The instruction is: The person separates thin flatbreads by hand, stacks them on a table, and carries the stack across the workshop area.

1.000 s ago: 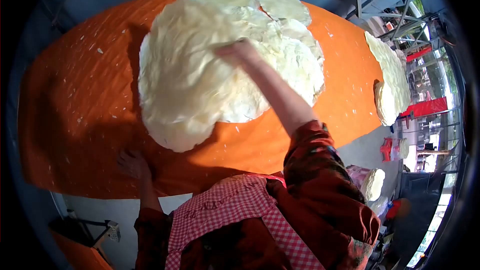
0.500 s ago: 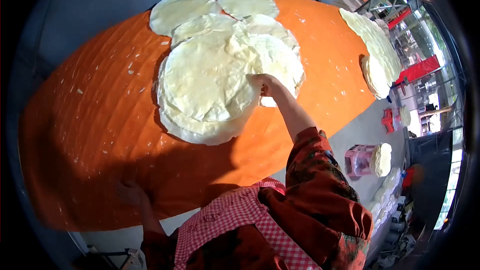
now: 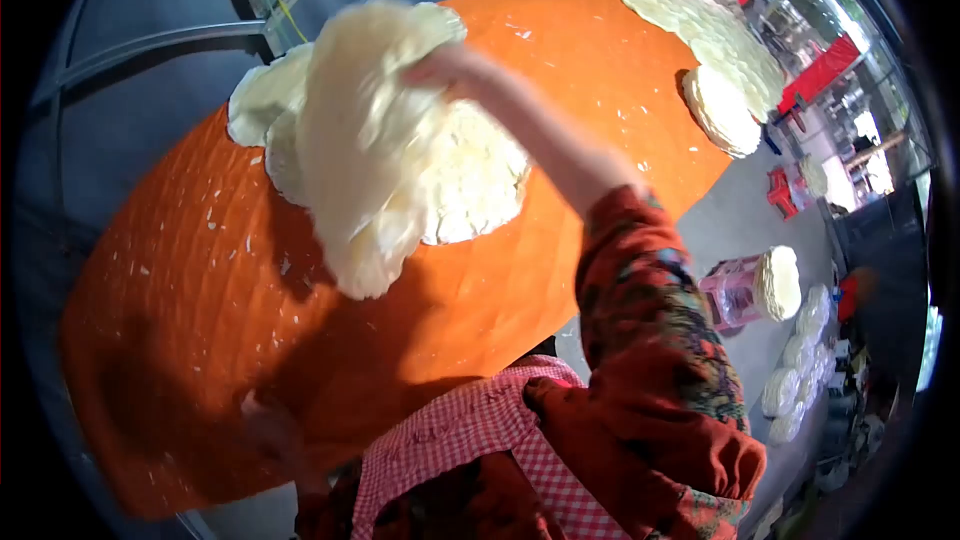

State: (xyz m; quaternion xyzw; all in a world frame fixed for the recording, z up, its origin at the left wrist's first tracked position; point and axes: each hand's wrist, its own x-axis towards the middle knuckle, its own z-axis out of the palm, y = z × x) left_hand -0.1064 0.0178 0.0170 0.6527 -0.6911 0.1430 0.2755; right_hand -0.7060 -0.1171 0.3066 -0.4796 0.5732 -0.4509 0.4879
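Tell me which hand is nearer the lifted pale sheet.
Right. The right hand grips the lifted sheet; the left hand is apart from it, by the near edge of the orange table.

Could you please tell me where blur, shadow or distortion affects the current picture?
Head view: the right hand and pale sheet are blurred; the left hand is dim amid shadow on the orange surface; black corners suggest wide-lens distortion.

Outstretched right hand [image 3: 437, 70], left hand [image 3: 270, 424] nearer.

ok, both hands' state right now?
Left hand: blurred and shadowed at the orange surface; open or closed can't be told.
Right hand: closed on a raised pale sheet, blurred.
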